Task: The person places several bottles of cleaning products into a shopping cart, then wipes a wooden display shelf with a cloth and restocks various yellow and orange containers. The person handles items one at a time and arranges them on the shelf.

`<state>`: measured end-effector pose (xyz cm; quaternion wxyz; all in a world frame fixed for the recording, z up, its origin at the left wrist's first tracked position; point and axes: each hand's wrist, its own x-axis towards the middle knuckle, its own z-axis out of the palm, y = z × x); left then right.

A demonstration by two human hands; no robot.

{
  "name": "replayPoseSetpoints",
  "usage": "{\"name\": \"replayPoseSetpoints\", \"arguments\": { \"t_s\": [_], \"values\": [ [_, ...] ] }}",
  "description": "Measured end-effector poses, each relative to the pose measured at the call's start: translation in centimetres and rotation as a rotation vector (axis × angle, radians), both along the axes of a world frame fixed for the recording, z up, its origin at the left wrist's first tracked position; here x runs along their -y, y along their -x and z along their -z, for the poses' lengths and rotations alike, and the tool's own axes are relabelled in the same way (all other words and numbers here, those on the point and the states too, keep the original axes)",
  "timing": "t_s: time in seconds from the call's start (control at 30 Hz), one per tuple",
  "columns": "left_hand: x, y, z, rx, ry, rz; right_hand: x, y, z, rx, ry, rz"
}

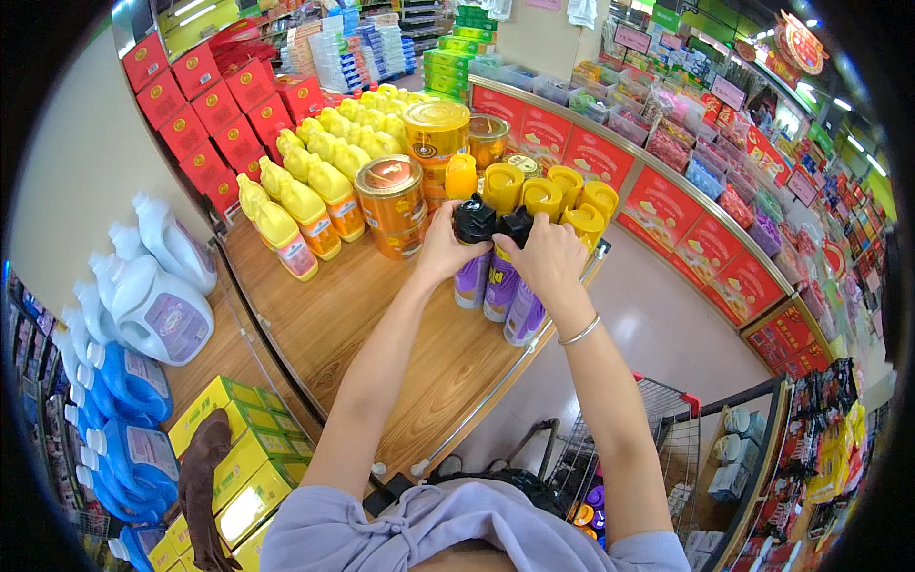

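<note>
Several purple aerosol spray cans with black caps stand in a row near the wooden shelf's right front edge. My left hand (444,247) wraps the left purple spray can (470,280) just under its black cap (475,219), thumb across the front. My right hand (549,256) grips the top of the middle purple spray can (498,289), beside its black cap (515,224). That hand and wrist cover the top of the right purple spray can (524,314). Directly behind are spray cans with yellow caps (541,196) and one with an orange cap (461,177).
Orange tins (391,204) and yellow bottles (286,239) fill the wooden shelf's (343,322) back and left. A metal rail (493,390) lines its front edge. A wire shopping cart (661,415) stands at lower right. White jugs (161,307) and yellow boxes (246,465) are left.
</note>
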<state>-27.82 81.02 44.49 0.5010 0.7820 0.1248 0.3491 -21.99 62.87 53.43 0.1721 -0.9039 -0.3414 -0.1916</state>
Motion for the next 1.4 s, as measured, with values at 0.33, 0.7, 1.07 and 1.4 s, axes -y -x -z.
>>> {"name": "replayPoseSetpoints", "arguments": {
  "t_s": [0.33,0.7,1.07,1.4],
  "values": [
    [2.5,3.2,-1.9,0.0,-0.077,-0.073,2.2,0.4,0.3,0.014,-0.082,-0.089],
    [13.4,6.9,-13.5,0.028,-0.405,0.165,17.3,1.3,-7.6,0.045,-0.331,-0.341],
    [34.2,-5.4,-5.7,-0.008,-0.068,0.854,41.1,0.6,-1.2,0.035,-0.08,0.22],
    [48.4,-12.2,16.7,-0.338,-0.239,1.053,54.8,-0.9,25.2,-0.033,-0.076,0.433]
  ]
}}
